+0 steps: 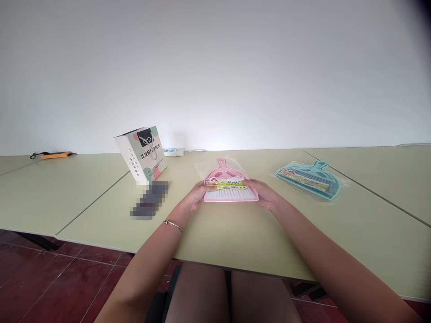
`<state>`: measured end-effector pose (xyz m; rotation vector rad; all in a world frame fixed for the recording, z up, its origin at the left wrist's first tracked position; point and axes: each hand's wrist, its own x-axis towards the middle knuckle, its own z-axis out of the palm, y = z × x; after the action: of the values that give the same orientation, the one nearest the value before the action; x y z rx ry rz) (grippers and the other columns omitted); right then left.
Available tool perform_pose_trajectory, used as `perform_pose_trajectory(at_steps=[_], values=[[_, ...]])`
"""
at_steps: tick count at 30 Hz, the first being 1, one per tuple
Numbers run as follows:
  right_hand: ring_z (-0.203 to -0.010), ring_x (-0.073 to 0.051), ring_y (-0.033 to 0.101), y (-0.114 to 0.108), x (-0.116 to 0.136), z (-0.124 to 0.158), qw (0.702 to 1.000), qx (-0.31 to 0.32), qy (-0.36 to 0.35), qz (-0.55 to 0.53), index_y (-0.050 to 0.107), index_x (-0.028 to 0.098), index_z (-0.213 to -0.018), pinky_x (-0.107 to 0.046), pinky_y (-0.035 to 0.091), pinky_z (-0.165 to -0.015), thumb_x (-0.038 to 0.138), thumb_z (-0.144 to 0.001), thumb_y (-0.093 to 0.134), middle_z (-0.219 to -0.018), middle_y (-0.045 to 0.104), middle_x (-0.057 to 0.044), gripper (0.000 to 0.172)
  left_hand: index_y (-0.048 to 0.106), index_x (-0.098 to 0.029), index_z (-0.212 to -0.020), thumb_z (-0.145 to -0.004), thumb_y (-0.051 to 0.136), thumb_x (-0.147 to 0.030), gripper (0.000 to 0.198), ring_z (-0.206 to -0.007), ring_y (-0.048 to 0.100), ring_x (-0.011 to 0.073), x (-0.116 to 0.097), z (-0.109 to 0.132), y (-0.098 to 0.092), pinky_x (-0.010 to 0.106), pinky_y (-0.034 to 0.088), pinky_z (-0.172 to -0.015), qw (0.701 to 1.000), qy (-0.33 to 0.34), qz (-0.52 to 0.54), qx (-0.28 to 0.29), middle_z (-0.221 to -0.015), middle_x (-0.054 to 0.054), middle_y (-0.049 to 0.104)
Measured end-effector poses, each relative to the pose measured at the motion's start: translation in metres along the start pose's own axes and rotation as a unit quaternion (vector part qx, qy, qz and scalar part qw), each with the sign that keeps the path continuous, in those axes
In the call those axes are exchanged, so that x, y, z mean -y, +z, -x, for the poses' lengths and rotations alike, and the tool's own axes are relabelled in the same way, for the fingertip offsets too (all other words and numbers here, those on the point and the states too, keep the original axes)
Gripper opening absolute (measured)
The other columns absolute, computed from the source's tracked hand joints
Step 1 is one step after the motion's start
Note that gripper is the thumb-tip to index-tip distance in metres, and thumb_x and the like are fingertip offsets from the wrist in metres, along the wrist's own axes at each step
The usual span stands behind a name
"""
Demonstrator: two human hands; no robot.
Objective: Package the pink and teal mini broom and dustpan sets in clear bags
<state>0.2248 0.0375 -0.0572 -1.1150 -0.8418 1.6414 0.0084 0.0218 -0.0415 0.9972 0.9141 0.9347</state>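
A pink dustpan-and-brush set [229,183] in a clear plastic wrapper lies on the pale green table [235,233] in front of me. My left hand [196,196] grips its left edge, fingers curled onto the wrapper. At the set's right edge, my right hand [266,194] holds on with its fingers folded around it. A thin bracelet circles my left wrist. A teal set of the same kind [308,178], also wrapped, lies apart to the right, untouched.
A small printed paper bag [143,154] stands at the back left, with a blurred dark object [150,199] in front of it. A white power strip [174,151] lies by the wall and an orange tool [55,154] far left. Table seams run diagonally.
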Motion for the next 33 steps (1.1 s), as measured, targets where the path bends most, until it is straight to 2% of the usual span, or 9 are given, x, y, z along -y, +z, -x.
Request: perform_pose_trajectory(at_steps=[3,7,11,13,18,20,23,27,33], values=[[-0.068,-0.019,0.069,0.003,-0.003,-0.001,1.000,0.017,0.025,0.005,0.058,0.010,-0.104,-0.027,0.056,-0.059,0.012,-0.080,0.058,-0.080,0.072,-0.011,0.024,0.064,-0.013,-0.108,-0.060,0.072,-0.016,0.048,-0.091,0.067,0.0218,-0.001,-0.001,0.001,0.029,0.052,-0.078,1.000,-0.015,0.003,-0.024,-0.101,0.010,0.071],[-0.068,-0.018,0.069,0.005,-0.007,-0.003,0.998,-0.014,0.057,0.011,0.059,0.008,-0.103,-0.026,0.056,-0.060,0.014,-0.083,0.053,-0.079,0.072,-0.011,0.021,0.066,-0.010,-0.091,-0.068,0.066,-0.020,0.025,-0.071,0.066,0.0152,0.001,-0.005,0.000,0.023,0.051,-0.062,0.992,-0.060,-0.019,-0.110,-0.086,0.008,0.072],[-0.071,-0.016,0.069,0.001,-0.005,-0.004,0.997,0.026,0.069,-0.001,0.061,0.011,-0.100,-0.024,0.056,-0.063,0.018,-0.085,0.051,-0.081,0.072,-0.009,0.019,0.065,-0.012,-0.088,-0.071,0.064,-0.020,0.019,-0.056,0.060,0.0094,0.003,-0.008,-0.007,0.018,0.043,-0.050,0.987,-0.078,-0.041,-0.132,-0.073,0.004,0.070],[-0.072,-0.017,0.069,-0.003,-0.003,-0.005,0.997,0.020,0.070,-0.001,0.061,0.012,-0.098,-0.026,0.056,-0.065,0.020,-0.085,0.050,-0.080,0.072,-0.008,0.019,0.065,-0.012,-0.090,-0.070,0.065,-0.020,0.021,-0.056,0.060,0.0099,0.003,-0.007,-0.010,0.018,0.044,-0.050,0.989,-0.084,-0.045,-0.115,-0.073,0.004,0.070],[-0.073,-0.021,0.068,-0.011,0.004,-0.005,0.997,0.009,0.076,0.013,0.060,0.017,-0.092,-0.034,0.054,-0.070,0.032,-0.085,0.050,-0.078,0.072,-0.008,0.019,0.064,-0.013,-0.104,-0.061,0.073,-0.018,0.045,-0.085,0.067,0.0195,0.000,-0.002,-0.012,0.028,0.051,-0.076,0.997,-0.061,-0.022,0.043,-0.097,0.010,0.071],[-0.072,-0.022,0.068,-0.012,0.004,-0.004,0.996,0.020,0.082,0.024,0.060,0.017,-0.087,-0.036,0.054,-0.069,0.037,-0.084,0.051,-0.078,0.071,-0.009,0.022,0.064,-0.013,-0.105,-0.059,0.074,-0.017,0.047,-0.089,0.067,0.0218,0.000,-0.001,-0.010,0.030,0.051,-0.079,0.996,-0.057,-0.022,0.064,-0.097,0.011,0.071],[-0.066,-0.020,0.065,-0.011,0.003,-0.004,0.997,-0.042,0.029,0.054,0.061,0.018,-0.076,-0.033,0.052,-0.063,0.030,-0.077,0.059,-0.071,0.070,-0.007,0.013,0.063,-0.011,-0.100,-0.060,0.072,-0.014,0.042,-0.082,0.068,0.0200,0.001,-0.003,-0.007,0.028,0.052,-0.074,0.998,-0.046,-0.011,0.038,-0.092,0.011,0.071],[-0.058,-0.014,0.058,-0.008,0.003,0.001,0.985,-0.120,-0.064,0.102,0.061,0.018,-0.063,-0.026,0.047,-0.057,0.028,-0.068,0.066,-0.062,0.065,-0.002,0.012,0.059,-0.012,-0.094,-0.060,0.070,-0.013,0.036,-0.066,0.065,0.0154,0.001,-0.005,-0.003,0.025,0.050,-0.059,0.998,-0.007,-0.004,-0.059,-0.083,0.008,0.069],[-0.049,-0.010,0.039,0.002,0.009,0.017,0.897,-0.203,-0.275,0.281,0.047,0.018,-0.047,-0.023,0.029,-0.047,0.032,-0.069,0.057,-0.047,0.044,0.004,0.028,0.051,-0.017,-0.094,-0.062,0.068,-0.015,0.036,-0.051,0.055,0.0089,-0.009,0.001,0.002,0.018,0.039,-0.045,0.985,0.028,-0.020,-0.168,-0.073,0.000,0.061]])
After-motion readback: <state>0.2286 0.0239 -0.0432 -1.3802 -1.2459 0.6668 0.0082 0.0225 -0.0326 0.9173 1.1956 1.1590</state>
